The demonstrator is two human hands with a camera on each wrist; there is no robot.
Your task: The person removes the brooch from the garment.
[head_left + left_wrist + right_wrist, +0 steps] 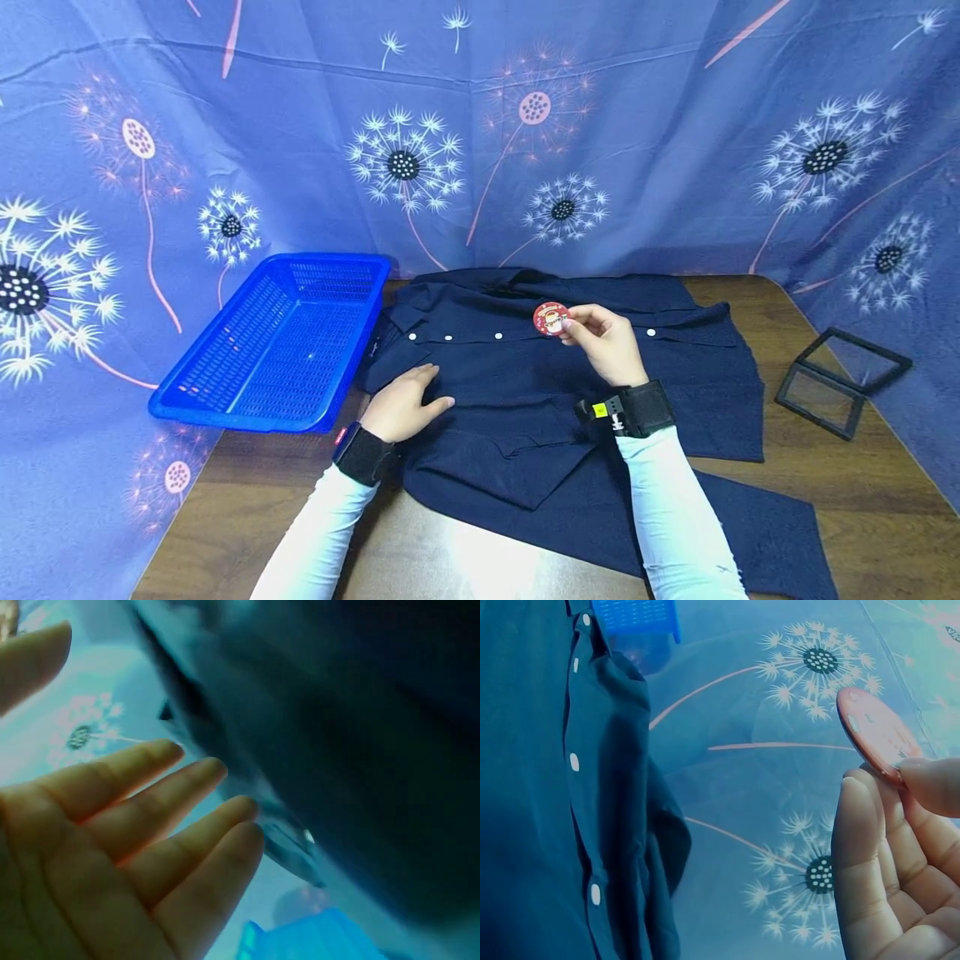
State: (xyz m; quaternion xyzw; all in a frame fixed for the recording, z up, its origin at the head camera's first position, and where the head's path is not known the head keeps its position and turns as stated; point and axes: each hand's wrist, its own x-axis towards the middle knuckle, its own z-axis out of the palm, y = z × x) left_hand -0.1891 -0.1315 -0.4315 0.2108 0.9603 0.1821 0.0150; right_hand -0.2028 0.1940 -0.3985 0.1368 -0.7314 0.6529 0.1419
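Observation:
A dark navy shirt [480, 375] with white buttons lies spread on the table, its collar end toward the left. Between thumb and fingers, my right hand [606, 346] pinches a round red badge [550, 317] with a cartoon picture, held above the shirt's button row. In the right wrist view the badge [877, 735] is seen at a slant, a thin domed disc. My left hand [401, 404] is over the shirt's left part, palm down, thumb spread and fingers straight. The left wrist view shows that palm [75, 862] with nothing in it.
A blue plastic basket [330, 417] stands at the left, close beside the shirt's collar end. Toward the right edge of the wooden table [892, 492] is a black hinged frame [821, 385] with see-through panes, standing open. A dandelion-print cloth [652, 167] hangs behind the table.

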